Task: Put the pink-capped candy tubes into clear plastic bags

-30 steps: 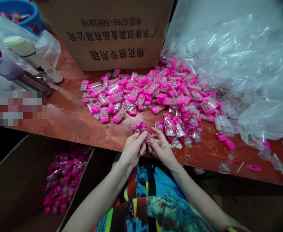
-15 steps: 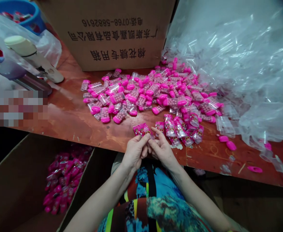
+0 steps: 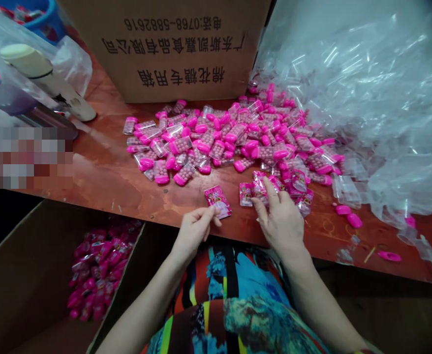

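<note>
Near the table's front edge, my left hand (image 3: pixel 197 225) is closed at the lower edge of a small stack of flat pink printed sleeves (image 3: pixel 217 199); whether it grips them is hard to tell. Further right, my right hand (image 3: pixel 283 216) has its thumb and forefinger apart over a group of filled pink packets (image 3: pixel 299 181), with the fingertips at one packet. A lone pink packet (image 3: pixel 245 194) lies just left of that hand. Behind both hands spreads a heap of clear bottles with pink caps and pink candy balls (image 3: pixel 216 147).
A cardboard box (image 3: pixel 179 54) stands behind the heap. Clear plastic packaging (image 3: pixel 363 98) piles up at the right. Bottles and a blue basket (image 3: pixel 42 22) are at the left. Below the table, an open carton (image 3: pixel 27 275) holds pink packed items (image 3: pixel 98 270).
My hands have parted. The right one has moved right to the filled packets and opened, while the left has shifted slightly left beside the sleeves. The view has shifted a little.
</note>
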Demonstrator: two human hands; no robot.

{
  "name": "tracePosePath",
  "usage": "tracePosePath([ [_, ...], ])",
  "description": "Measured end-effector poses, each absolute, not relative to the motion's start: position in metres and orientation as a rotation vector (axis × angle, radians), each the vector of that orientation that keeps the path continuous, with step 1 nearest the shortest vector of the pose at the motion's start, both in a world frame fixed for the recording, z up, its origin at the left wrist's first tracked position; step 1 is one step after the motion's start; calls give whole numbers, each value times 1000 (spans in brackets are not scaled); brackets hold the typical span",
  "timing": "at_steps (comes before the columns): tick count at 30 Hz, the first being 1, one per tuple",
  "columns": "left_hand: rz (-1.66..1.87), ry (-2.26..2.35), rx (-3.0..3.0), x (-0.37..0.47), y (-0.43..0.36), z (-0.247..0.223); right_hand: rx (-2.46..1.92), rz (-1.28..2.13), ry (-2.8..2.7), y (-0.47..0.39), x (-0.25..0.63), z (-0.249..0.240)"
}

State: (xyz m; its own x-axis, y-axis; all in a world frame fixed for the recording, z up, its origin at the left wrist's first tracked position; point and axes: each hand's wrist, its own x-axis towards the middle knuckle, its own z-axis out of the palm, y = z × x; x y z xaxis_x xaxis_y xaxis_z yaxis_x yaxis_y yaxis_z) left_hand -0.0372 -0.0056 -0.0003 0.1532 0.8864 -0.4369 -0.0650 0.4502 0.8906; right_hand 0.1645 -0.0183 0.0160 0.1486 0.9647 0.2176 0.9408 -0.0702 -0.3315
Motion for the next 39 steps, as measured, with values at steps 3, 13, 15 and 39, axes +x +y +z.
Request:
tracePosePath([
  [3,859,1298,896,-44,-3,-7,-1964,-187,-2119,-13,146,11],
  [13,791,1309,959,-41,2,-17,-1682,-102,-2255,-9,106,-37],
  [15,819,1312,932,-41,1,-15,-1628,-122,-2188,-13,110,-36],
  [39,999,1110,505,-10,18,7,-1355,692,-1567,12,106,-6],
])
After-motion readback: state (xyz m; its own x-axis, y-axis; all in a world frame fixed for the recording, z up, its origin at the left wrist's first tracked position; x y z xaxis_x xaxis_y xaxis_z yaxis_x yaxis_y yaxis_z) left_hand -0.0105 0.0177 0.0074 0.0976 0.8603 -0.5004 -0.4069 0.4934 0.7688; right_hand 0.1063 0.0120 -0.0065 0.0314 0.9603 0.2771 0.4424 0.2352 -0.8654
